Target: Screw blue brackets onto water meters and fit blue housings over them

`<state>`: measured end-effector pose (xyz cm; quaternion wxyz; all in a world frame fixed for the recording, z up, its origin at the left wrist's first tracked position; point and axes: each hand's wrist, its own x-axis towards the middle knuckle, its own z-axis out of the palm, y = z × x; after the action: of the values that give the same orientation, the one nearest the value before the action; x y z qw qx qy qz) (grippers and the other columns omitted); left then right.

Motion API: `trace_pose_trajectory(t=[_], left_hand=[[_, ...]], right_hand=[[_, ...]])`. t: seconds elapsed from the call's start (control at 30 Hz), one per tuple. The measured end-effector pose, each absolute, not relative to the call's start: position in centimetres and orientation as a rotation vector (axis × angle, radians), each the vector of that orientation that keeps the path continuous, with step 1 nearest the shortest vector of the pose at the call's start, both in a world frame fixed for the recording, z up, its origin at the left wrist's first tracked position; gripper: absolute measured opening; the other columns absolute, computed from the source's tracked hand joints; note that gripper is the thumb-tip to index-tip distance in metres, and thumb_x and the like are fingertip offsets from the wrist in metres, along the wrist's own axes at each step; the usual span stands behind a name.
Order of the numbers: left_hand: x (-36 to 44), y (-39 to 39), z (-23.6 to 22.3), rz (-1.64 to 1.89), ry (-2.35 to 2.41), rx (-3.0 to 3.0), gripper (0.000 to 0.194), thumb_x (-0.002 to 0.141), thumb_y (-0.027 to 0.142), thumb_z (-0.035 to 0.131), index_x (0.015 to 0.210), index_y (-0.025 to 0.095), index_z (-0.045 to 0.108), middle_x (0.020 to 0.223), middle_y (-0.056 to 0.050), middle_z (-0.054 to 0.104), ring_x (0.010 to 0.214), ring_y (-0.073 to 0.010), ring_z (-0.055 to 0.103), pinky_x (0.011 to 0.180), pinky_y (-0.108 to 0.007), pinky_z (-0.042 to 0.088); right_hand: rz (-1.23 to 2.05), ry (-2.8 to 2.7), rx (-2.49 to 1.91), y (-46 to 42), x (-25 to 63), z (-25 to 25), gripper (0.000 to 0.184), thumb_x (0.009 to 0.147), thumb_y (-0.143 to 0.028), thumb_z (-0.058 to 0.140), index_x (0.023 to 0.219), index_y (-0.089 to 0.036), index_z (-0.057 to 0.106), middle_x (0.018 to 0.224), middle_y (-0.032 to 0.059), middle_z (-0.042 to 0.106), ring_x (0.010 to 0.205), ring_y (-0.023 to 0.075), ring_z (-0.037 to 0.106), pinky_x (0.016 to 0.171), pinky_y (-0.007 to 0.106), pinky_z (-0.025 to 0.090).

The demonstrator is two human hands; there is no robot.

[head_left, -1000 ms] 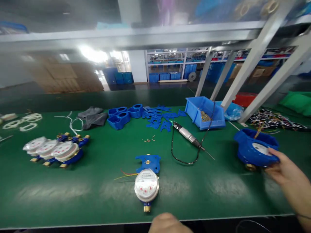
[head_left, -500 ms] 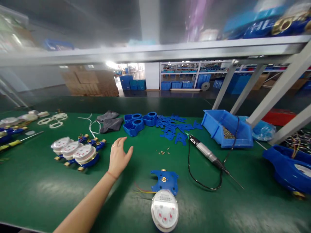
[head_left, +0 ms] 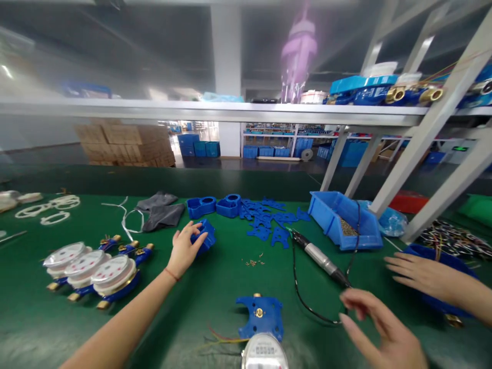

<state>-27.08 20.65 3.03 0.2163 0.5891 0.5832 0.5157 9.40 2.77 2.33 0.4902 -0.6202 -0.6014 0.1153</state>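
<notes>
My left hand (head_left: pixel 186 248) has its fingers closed around a blue plastic housing (head_left: pixel 207 237), tilted on the green table. Low on the right, my right hand (head_left: pixel 384 328) is open, thumb and fingers apart, close to the tail end of an electric screwdriver (head_left: pixel 321 259) and its black cable. I cannot tell whether it touches them. In front of me lies a blue bracket plate (head_left: pixel 264 316) with a brass fitting, and below it a round white water meter dial (head_left: pixel 265 351) with loose wires, cut by the frame edge.
Assembled meters (head_left: pixel 86 269) stand left. Two blue housings (head_left: pixel 202 207), flat blue plates (head_left: pixel 261 218), small screws (head_left: pixel 252 263) and a blue screw bin (head_left: pixel 346 220) lie farther back. Another person's hand (head_left: pixel 434 277) is over a blue meter body at right. A shelf (head_left: pixel 172 110) spans above.
My left hand has reached the near blue housing and pulled it from the group. My right hand and the other person's hand have come into view. The camera view has shifted.
</notes>
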Motion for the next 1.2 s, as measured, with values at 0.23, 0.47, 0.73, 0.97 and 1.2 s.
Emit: trace_pose_trajectory(t=[0.23,0.47,0.73,0.97,1.2], left_hand=[[-25.0,12.5,11.8,1.192,1.225,1.376,0.043,0.064,0.058,0.068,0.067,0.016,0.059,0.053,0.001,0.052,0.043,-0.0107,0.044,0.043,-0.02,0.033],[-28.1,8.9,10.6,1.635,0.789,1.191,0.055,0.07,0.048,0.069,0.113,0.014,0.062,0.123,-0.013,0.06,0.12,-0.0272,0.05,0.1,-0.033,0.041],[-22.1,4.2,3.0,1.686,0.79,0.658,0.063,0.058,0.043,0.08,0.114,0.022,0.061,0.11,-0.01,0.068,0.106,-0.0298,0.061,0.093,-0.042,0.048],[-23.9,3.1,1.9,1.781,0.932,0.205,0.053,0.061,0.044,0.079,0.105,0.017,0.065,0.091,-0.008,0.073,0.083,-0.0232,0.069,0.075,-0.033,0.057],[-22.4,2.3,2.4,1.795,0.956,0.218,0.054,0.052,0.047,0.082,0.095,0.018,0.068,0.083,-0.006,0.073,0.071,-0.0233,0.07,0.068,-0.034,0.059]], right_hand=[[0.293,-2.245,-0.865,12.6,-3.7,9.8,0.095,0.058,-0.038,0.083,0.138,-0.014,0.038,0.138,0.0149,0.04,0.127,0.031,0.036,0.108,0.049,0.026],[0.927,-1.834,-0.895,12.7,-5.5,10.1,0.053,0.068,-0.054,0.073,0.101,-0.014,0.059,0.096,0.0068,0.065,0.086,0.0215,0.061,0.077,0.032,0.048],[1.119,-1.879,-0.954,9.9,-7.3,9.8,0.058,0.071,-0.059,0.067,0.107,-0.014,0.059,0.104,0.01,0.063,0.093,0.0249,0.06,0.084,0.04,0.05],[0.385,-2.453,-1.42,2.3,-2.9,4.4,0.087,0.059,-0.038,0.081,0.135,-0.016,0.044,0.135,0.0163,0.043,0.122,0.0368,0.04,0.099,0.057,0.039],[0.255,-2.459,-1.48,0.8,2.9,2.2,0.069,0.062,-0.018,0.074,0.127,-0.017,0.049,0.125,0.0129,0.051,0.113,0.0278,0.051,0.093,0.044,0.05]])
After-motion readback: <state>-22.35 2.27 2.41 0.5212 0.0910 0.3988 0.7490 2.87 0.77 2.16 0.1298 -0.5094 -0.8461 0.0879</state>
